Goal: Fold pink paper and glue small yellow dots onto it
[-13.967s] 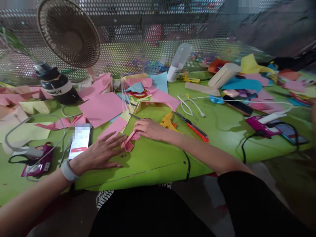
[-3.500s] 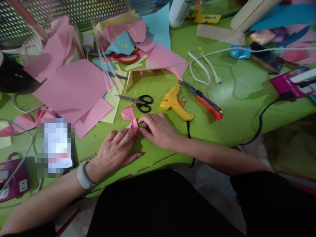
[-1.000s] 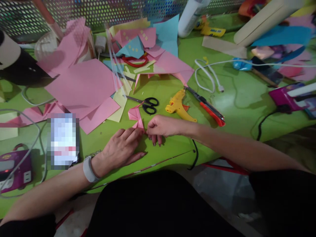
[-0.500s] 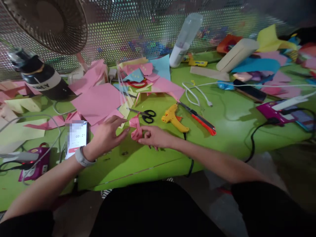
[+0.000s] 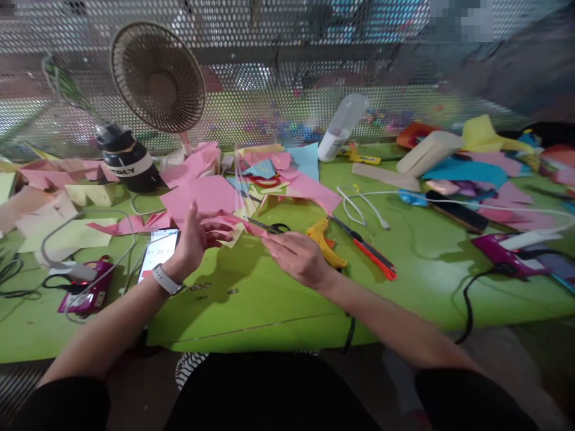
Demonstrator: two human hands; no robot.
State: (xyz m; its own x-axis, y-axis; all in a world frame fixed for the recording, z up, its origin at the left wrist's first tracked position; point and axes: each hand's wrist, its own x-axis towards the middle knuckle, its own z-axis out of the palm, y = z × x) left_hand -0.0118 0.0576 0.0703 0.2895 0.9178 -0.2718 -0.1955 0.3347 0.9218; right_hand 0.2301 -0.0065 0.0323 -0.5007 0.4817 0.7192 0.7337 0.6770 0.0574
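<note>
Left hand (image 5: 193, 242) is spread loosely, thumb up, while the right hand (image 5: 299, 257) pinches one end of a creased pink paper strip (image 5: 245, 225). That strip hangs between the two hands and looks lifted, going by the shadow underneath; can't tell if the left fingers touch its far-left end.

Biggest thing around is the long green table (image 5: 278, 305), then a round brown desk fan (image 5: 157, 78) standing far left. Next down, a flat pink paper sheet (image 5: 197, 194) lies just beyond the left hand. Right of the hands there's a long red-and-black box cutter (image 5: 371, 257) beside a yellow plastic glue gun (image 5: 323, 240). Smaller again, a pair of black-handled scissors (image 5: 281, 227) lies right behind the strip.

Progress-wise, I'd say some folding is done, since the strip has clear creases. It doesn't look fixed to anything though, and nobody's holding the glue gun or the scissors, so no gluing or cutting right now. How many folds are left, honestly can't tell from this angle.
</note>
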